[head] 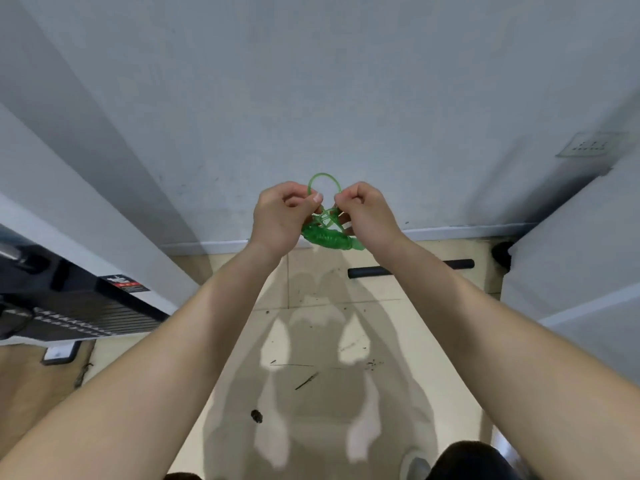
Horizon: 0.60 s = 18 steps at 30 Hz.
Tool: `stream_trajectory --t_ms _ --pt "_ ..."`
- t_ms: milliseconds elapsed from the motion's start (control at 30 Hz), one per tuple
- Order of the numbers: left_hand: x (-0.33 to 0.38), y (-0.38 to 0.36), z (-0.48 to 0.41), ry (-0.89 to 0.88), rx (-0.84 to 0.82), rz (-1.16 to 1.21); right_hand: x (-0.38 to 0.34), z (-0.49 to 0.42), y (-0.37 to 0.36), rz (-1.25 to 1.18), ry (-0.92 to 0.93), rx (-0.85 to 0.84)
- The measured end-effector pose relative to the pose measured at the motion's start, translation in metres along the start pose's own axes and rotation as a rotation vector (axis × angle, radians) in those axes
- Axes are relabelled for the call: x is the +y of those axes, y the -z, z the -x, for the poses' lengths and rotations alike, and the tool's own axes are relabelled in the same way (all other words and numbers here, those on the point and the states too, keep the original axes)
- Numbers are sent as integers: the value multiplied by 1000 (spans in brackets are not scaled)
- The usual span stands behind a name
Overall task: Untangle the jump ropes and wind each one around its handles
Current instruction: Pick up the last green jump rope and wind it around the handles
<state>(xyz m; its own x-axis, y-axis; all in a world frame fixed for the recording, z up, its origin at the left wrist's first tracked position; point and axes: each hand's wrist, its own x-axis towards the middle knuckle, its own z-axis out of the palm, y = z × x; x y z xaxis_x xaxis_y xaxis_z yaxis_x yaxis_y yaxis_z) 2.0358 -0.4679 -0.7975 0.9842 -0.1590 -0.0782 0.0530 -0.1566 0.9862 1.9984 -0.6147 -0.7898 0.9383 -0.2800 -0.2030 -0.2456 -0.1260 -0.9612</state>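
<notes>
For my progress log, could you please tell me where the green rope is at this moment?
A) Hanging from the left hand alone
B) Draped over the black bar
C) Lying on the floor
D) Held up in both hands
D: the left hand and the right hand each pinch the rope in the air above the floor, with a loop standing up between them.
</notes>
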Motion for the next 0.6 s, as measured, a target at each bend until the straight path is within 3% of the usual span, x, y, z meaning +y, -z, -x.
stream_trajectory --t_ms 333,600 --pt "309 32 27 -35 -114 -67 -287 67 80 10 34 -24" --pt "478 66 51 -187 -107 -124 -456 116 109 66 137 -33"
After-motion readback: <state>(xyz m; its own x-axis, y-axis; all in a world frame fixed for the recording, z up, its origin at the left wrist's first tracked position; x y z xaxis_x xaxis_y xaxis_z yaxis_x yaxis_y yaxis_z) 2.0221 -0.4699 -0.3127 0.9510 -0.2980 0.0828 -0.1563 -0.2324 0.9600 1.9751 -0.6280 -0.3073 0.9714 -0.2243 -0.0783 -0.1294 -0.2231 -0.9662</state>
